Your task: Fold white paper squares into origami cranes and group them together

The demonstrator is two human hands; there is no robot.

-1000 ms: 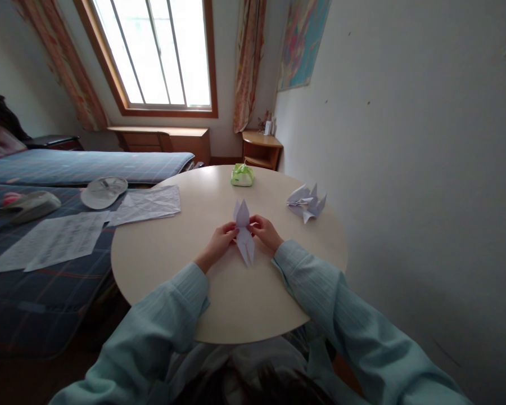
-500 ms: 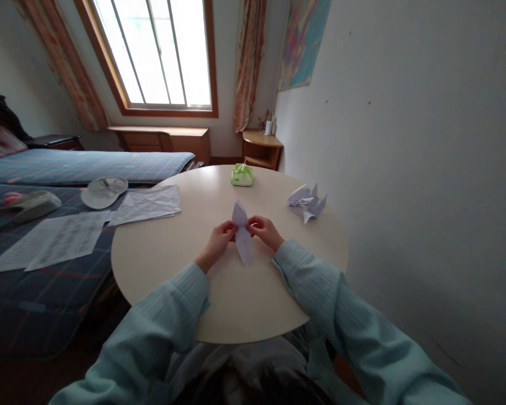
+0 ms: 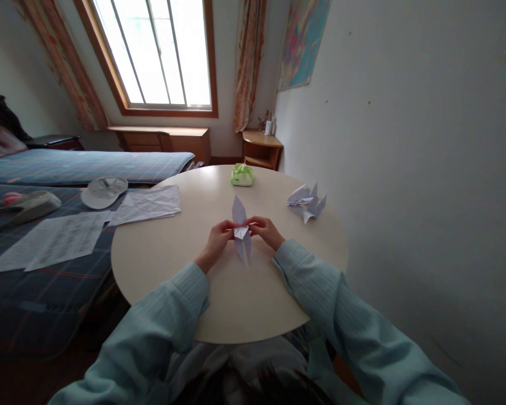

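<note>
I have open surface on the round table [image 3: 253,304] between the two sleeves [image 3: 164,306], and a second lane from the left hand [image 3: 217,243] to the loose papers [image 3: 149,202], which lie across the left edge. The green packet [image 3: 242,175] blocks the far middle. Free room extends from the right hand [image 3: 268,232] to the folded paper pieces [image 3: 310,203]; the wall [image 3: 405,180] bounds that side. I cannot confirm clearance beneath the held paper [image 3: 241,232].

Over mid-table [image 3: 164,264]: folded paper [image 3: 238,210], between left hand [image 3: 218,241] and right hand [image 3: 268,232]. Packet [image 3: 242,175] at far edge. Paper models [image 3: 316,207] near far-right edge. Sheets [image 3: 152,202] across far-left edge. Bed [image 3: 29,315] left.
</note>
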